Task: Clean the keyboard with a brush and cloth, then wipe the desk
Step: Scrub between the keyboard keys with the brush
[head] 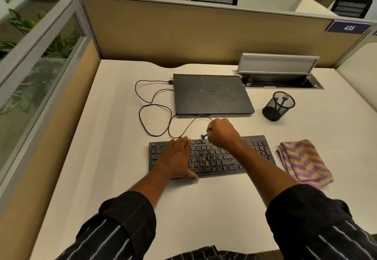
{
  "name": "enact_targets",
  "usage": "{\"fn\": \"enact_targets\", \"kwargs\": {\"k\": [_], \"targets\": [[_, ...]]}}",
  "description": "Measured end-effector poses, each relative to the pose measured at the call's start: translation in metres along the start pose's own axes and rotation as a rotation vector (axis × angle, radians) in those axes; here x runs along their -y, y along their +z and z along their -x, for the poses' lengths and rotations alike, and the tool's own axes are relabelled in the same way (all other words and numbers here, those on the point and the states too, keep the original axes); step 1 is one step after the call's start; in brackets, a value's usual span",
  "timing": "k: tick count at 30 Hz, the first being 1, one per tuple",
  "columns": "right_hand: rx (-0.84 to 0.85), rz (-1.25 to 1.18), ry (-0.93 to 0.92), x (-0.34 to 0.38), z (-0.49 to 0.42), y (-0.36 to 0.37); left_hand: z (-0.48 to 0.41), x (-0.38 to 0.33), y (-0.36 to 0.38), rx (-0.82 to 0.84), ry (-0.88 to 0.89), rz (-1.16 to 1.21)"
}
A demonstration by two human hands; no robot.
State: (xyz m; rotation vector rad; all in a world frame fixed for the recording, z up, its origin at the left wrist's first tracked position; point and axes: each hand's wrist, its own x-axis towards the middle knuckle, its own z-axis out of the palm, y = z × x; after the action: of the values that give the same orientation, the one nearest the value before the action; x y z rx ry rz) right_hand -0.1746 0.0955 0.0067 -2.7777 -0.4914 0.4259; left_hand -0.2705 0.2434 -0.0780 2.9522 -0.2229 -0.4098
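One brush (204,136) in right hand (221,132), left hand (177,154) on keyboard (226,163)

Closed laptop (212,94), looping cable (139,116) plugged in, mesh pen cup (273,113) (blue-handled items (284,99) inside) alongside.

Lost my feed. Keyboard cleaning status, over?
Left hand flat on keyboard. Right hand grips blue brush at top row. Crumbs on middle keys. Cloth folded alongside.

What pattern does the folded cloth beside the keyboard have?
The cloth has purple and tan zigzag stripes; head view.
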Motion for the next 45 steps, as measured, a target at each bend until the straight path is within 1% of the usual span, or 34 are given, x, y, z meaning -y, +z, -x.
{"fn": "enact_targets", "kwargs": {"k": [3,9,14,18,22,26,31,36,41,45], "targets": [[0.041,0.019,0.022,0.0,0.001,0.004,0.0,0.002,0.001,0.004,0.0,0.009],[0.017,-0.024,-0.019,0.011,-0.003,0.002,0.004,0.008,0.0,-0.007,-0.034,-0.02],[0.044,0.035,-0.019,0.017,0.0,0.011,0.006,0.01,0.001,-0.003,-0.06,-0.037],[0.021,0.017,0.0,0.02,-0.003,0.007,0.008,0.012,0.0,-0.005,-0.063,-0.027],[0.017,0.01,-0.024,0.021,-0.003,0.005,0.01,0.012,-0.002,-0.006,-0.06,-0.016],[0.044,0.036,-0.003,0.017,-0.001,0.009,0.012,0.014,-0.002,-0.019,-0.051,-0.009],[0.039,-0.003,-0.023,0.02,-0.003,0.001,0.013,0.019,-0.001,-0.013,-0.045,-0.006],[0.07,0.029,-0.01,0.02,-0.002,0.006,0.014,0.019,-0.001,-0.009,-0.052,-0.009],[0.039,0.024,-0.091,0.029,-0.005,0.004,0.013,0.02,-0.001,-0.006,-0.049,-0.021],[0.075,0.083,-0.152,0.033,0.0,0.008,0.013,0.021,0.0,0.003,-0.048,-0.015]]}}
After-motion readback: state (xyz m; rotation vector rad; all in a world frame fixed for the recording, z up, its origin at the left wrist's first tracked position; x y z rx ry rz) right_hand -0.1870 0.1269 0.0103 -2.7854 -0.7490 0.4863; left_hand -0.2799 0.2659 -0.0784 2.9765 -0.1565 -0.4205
